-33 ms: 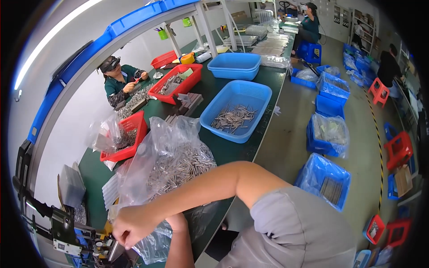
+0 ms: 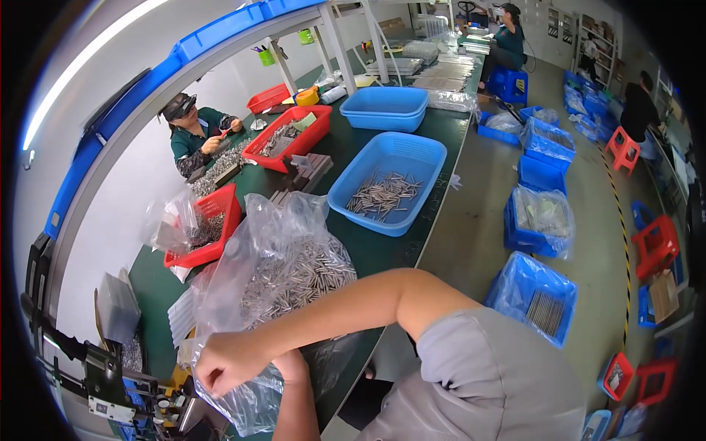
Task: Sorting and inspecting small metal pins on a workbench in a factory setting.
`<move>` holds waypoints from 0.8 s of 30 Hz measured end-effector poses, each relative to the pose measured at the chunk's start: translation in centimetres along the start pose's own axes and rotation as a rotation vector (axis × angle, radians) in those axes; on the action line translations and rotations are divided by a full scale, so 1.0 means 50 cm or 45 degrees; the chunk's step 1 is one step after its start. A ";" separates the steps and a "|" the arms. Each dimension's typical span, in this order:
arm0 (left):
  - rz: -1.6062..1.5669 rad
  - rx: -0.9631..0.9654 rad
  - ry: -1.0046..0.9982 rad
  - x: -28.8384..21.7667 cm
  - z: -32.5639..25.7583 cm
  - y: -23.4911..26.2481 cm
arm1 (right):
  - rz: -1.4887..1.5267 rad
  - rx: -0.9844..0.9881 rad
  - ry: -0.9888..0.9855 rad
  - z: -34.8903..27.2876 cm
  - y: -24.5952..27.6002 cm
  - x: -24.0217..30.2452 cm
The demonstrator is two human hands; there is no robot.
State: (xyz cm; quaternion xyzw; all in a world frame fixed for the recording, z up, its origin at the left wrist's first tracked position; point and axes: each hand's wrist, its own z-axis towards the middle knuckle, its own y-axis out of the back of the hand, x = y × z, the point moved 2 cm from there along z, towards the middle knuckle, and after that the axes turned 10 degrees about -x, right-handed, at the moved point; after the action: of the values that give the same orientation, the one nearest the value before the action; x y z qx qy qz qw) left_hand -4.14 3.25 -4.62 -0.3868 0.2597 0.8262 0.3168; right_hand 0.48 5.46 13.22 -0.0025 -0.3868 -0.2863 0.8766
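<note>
Nothing has shifted: the right hand [image 2: 224,362] stays closed beside the clear bag of metal pins [image 2: 283,283]; the left hand's [image 2: 293,365] grip cannot be told.

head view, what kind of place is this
Likely a factory assembly line: a long green workbench, blue plastic bins of small metal pins, and a clear plastic bag of pins by the person's hands.

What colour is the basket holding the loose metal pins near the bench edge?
Blue: the basket shows best in the head view, holding silver pins.
</note>
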 end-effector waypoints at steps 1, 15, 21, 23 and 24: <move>-0.085 -0.094 0.177 0.027 0.003 0.017 | 0.057 -0.061 -0.133 -0.022 0.010 -0.029; -0.411 -0.111 0.507 -0.006 0.007 0.007 | -0.090 -0.370 -0.165 -0.115 0.080 -0.122; -0.469 -0.121 0.566 -0.027 0.016 0.010 | -0.037 -0.405 -0.211 -0.128 0.088 -0.126; -0.475 -0.158 0.518 -0.022 0.017 0.004 | -0.007 -0.446 -0.204 -0.126 0.085 -0.121; -0.482 -0.193 0.472 -0.022 0.017 0.004 | -0.040 -0.414 -0.226 -0.127 0.086 -0.120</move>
State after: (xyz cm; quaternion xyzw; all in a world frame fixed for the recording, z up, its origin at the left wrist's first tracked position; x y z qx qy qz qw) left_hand -4.14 3.35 -3.21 -0.5956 0.1737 0.6844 0.3829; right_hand 3.75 10.62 5.63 -0.1633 -0.4113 -0.3574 0.8225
